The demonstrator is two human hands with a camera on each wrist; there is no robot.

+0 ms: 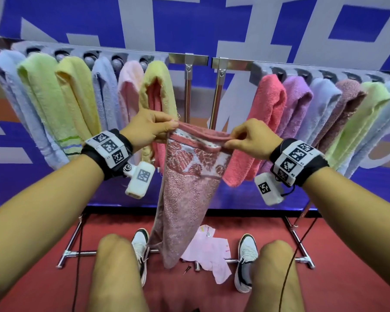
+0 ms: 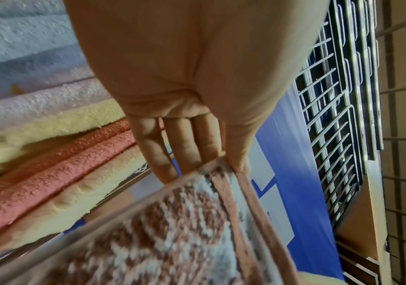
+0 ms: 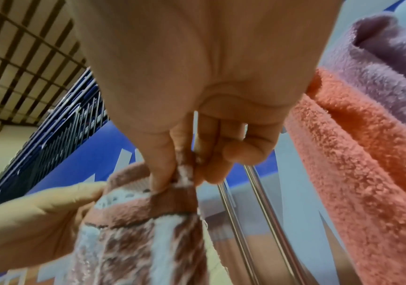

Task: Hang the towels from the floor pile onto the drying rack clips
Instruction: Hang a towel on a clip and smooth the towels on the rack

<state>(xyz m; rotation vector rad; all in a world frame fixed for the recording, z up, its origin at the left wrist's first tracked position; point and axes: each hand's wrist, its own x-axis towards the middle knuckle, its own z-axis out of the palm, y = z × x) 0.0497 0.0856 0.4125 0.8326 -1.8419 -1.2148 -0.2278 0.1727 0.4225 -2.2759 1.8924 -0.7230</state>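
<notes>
A dusty-pink patterned towel [image 1: 185, 188] hangs lengthwise in front of the drying rack [image 1: 189, 58]. My left hand [image 1: 153, 129] pinches its top hem at the left corner and my right hand [image 1: 245, 138] pinches the right corner, both below the rack's bare middle section. The wrist views show the same hold: left fingers [image 2: 184, 152] along the towel edge [image 2: 197, 221], right thumb and fingers [image 3: 172, 169] gripping the hem [image 3: 148, 208]. A pale pink towel [image 1: 209, 251] lies on the floor between my shoes.
Several coloured towels hang on the rack's left clips [image 1: 61, 97] and right clips [image 1: 324, 109]. Two upright chrome posts [image 1: 200, 95] stand at the centre. The rack's base bars [image 1: 77, 253] and black cables [image 1: 288, 266] cross the red floor.
</notes>
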